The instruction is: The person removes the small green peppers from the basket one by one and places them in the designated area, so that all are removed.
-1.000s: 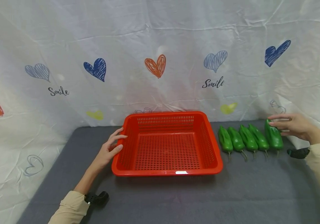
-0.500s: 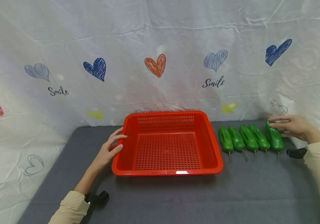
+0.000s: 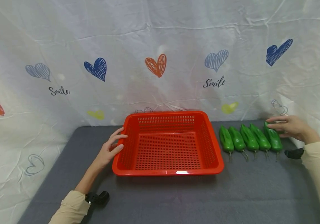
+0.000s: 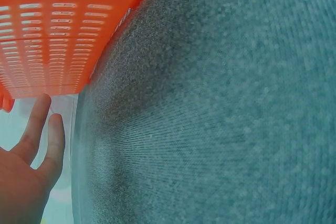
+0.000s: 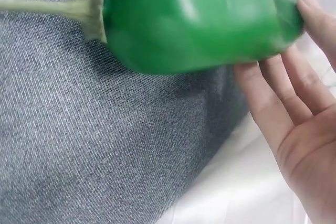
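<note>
A red plastic basket [image 3: 167, 172] with slotted walls stands in the middle of the table. My left hand [image 3: 107, 154] rests at its left rim, its fingers extended against the edge; the left wrist view shows two fairly straight fingers beside the basket wall [image 4: 58, 51]. On the right, several green chili peppers [image 3: 236, 139] lie side by side, stems towards me. The rightmost green pepper [image 3: 273, 138] has its narrow tip between the thumb and fingers of my right hand [image 3: 292, 127]. In the right wrist view this pepper [image 5: 184, 24] partly hides the fingertips.
Grey cloth covers the table [image 3: 165, 199], with bare cloth in front of the basket and to its left. A white curtain [image 3: 182, 90] printed with hearts hangs along the back edge. Black wrist cameras [image 3: 98, 198] sit at both wrists.
The rightmost pepper has shifted slightly left towards the other peppers, with my right hand moving along with it. My left hand and the basket have stayed in place.
</note>
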`<state>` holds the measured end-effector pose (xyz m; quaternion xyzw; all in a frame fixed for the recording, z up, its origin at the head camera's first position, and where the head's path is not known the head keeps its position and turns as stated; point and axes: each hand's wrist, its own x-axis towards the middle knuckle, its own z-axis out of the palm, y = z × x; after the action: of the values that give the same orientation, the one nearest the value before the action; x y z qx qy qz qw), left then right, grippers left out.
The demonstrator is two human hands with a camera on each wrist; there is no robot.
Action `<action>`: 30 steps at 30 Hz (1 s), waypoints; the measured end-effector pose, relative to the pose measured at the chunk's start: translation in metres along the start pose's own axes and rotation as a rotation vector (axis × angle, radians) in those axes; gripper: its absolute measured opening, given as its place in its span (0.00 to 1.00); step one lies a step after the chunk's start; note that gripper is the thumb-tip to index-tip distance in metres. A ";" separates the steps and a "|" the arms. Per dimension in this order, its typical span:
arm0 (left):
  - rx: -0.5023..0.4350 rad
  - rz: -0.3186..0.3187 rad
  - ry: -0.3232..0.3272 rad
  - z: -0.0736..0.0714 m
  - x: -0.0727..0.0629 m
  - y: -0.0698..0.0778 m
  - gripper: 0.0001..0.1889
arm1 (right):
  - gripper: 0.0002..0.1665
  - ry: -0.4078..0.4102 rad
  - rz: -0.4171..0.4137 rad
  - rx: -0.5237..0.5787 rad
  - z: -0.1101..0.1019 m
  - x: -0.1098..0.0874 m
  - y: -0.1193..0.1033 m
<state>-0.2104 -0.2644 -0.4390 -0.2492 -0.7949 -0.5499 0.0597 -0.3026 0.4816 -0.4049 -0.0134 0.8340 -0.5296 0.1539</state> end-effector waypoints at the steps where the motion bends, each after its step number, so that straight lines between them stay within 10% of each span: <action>1: 0.000 0.002 -0.002 0.000 0.000 0.000 0.19 | 0.14 -0.007 -0.002 0.019 0.000 0.000 0.000; 22: -0.039 -0.022 0.001 -0.001 -0.001 -0.002 0.20 | 0.20 0.051 -0.169 -0.084 0.011 -0.017 -0.007; 30: -0.204 -0.025 0.038 -0.003 -0.001 0.008 0.23 | 0.26 0.100 -0.222 -0.160 0.021 -0.029 -0.014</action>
<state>-0.2064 -0.2652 -0.4313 -0.2335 -0.7366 -0.6333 0.0419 -0.2711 0.4623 -0.3939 -0.0914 0.8737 -0.4750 0.0510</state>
